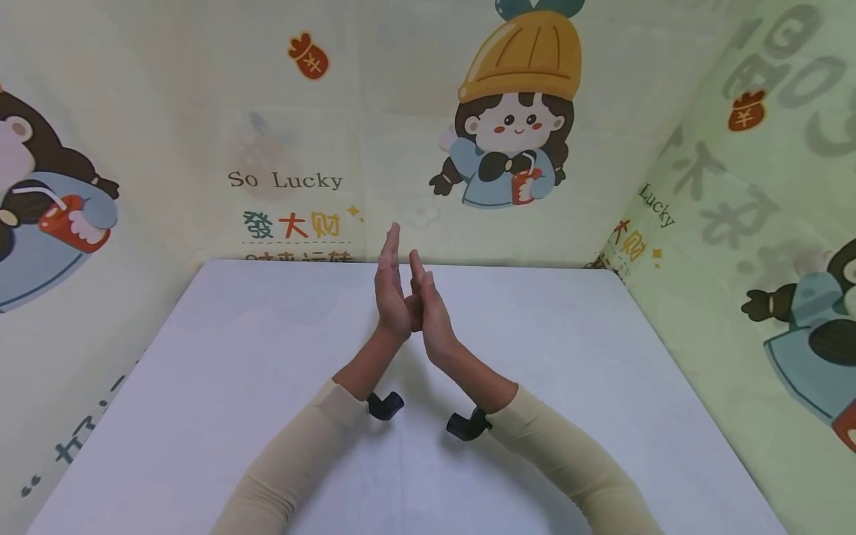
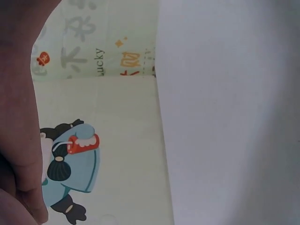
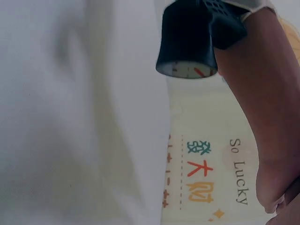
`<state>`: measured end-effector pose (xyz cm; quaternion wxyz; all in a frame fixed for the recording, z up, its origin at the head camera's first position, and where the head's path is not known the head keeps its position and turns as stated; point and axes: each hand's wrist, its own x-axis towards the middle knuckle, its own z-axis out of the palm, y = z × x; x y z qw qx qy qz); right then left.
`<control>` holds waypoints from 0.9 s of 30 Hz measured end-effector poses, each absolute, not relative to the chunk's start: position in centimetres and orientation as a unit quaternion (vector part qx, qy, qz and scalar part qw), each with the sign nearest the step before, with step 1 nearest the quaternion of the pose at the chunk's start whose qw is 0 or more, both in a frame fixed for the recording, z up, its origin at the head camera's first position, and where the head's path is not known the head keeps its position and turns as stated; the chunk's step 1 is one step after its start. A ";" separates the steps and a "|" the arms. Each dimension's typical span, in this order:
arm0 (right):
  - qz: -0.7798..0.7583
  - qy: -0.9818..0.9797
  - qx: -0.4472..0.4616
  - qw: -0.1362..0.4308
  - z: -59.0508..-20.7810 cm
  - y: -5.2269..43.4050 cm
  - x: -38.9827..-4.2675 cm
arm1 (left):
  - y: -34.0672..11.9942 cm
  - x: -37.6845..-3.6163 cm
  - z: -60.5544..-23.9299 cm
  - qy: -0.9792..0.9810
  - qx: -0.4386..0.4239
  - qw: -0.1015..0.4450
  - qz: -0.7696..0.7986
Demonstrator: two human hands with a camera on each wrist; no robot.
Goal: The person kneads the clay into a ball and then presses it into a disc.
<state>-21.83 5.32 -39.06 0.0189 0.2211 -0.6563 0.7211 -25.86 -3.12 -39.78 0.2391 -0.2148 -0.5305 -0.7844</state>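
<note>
Above the middle of the white tabletop (image 1: 234,357), the left hand (image 1: 391,286) and right hand (image 1: 431,312) press palm to palm, fingers (image 1: 390,245) straight and holding nothing, each wrist bearing a small, probably rigid camera (image 1: 386,405).

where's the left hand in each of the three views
Head: left hand at centre, fingers straight, pressed palm to palm against the right hand.
Left wrist: along the left edge, seen close.
Right wrist: the forearm at the right edge looks like the left arm; the hand itself is mostly cut off.
Shared landmark: the white table.
</note>
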 end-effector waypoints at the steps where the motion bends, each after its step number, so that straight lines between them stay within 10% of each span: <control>1: 0.717 -0.660 0.221 0.023 -39.1 5.3 -21.7 | -3.2 -25.9 -39.7 -0.529 -0.214 0.237 -0.786; 14: 0.624 -0.685 0.345 0.153 -37.5 5.1 -21.5 | -3.1 -26.1 -40.1 -0.531 -0.247 0.094 -0.805; 27: 0.592 -0.695 0.342 0.221 -36.7 5.7 -22.4 | -2.0 -25.3 -39.9 -0.535 -0.312 0.075 -0.782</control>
